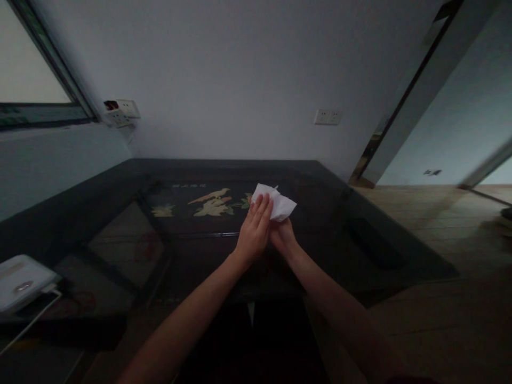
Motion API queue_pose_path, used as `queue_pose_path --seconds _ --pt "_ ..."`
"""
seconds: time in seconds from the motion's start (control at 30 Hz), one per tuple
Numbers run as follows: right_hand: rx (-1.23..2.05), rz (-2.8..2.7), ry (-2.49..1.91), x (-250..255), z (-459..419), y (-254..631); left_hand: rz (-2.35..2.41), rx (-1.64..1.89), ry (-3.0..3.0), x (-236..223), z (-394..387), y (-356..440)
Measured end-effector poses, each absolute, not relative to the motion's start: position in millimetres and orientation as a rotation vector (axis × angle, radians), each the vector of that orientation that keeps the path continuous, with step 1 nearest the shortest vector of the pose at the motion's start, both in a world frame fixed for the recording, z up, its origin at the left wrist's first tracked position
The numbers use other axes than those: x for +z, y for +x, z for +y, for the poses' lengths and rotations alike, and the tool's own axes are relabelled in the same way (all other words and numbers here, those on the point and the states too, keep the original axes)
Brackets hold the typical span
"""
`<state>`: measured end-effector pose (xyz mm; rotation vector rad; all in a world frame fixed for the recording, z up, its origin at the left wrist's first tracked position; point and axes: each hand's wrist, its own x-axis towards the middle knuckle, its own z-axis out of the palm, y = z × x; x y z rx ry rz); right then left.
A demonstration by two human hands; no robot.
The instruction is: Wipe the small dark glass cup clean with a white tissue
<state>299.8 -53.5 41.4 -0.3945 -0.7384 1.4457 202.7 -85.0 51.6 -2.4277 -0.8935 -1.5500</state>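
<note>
My two hands meet over the middle of a dark glass-topped table (120, 181). A crumpled white tissue (280, 204) sticks up between them. My left hand (253, 230) lies flat against the tissue with its fingers straight and together. My right hand (283, 234) sits under and behind the tissue, mostly hidden by the left hand, and appears to hold it from below. Under the glass, just left of the hands, a painted panel with birds and leaves (210, 202) shows.
A white box with a cable (22, 280) lies at the table's near left edge. Wall sockets (327, 117) sit on the far wall, and a power strip (120, 111) hangs by the window at left. Wooden floor (440, 234) spreads to the right.
</note>
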Motion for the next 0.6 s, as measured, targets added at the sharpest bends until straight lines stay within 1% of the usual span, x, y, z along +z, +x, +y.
queue_pose_path --seconds 0.13,0.27,0.37,0.47,0.6 --pt "1.477 -0.76 -0.336 49.1 -56.7 298.7 -0.945 -1.869 -2.436 56.3 -86.2 199.5" --pt "1.454 -0.799 -0.306 51.7 -58.4 301.2 -1.16 -2.299 -2.417 62.5 -87.8 196.1" --pt "1.443 -0.806 -0.326 50.0 -56.7 301.2 -1.294 -2.52 -2.369 63.8 -84.7 193.0" --pt "1.429 -0.788 -0.352 46.5 -53.8 299.8 -1.363 -2.658 -2.305 60.2 -79.2 191.8" --pt "1.407 -0.793 -0.362 43.4 -52.6 299.2 -1.418 -2.696 -2.244 52.2 -74.5 193.3"
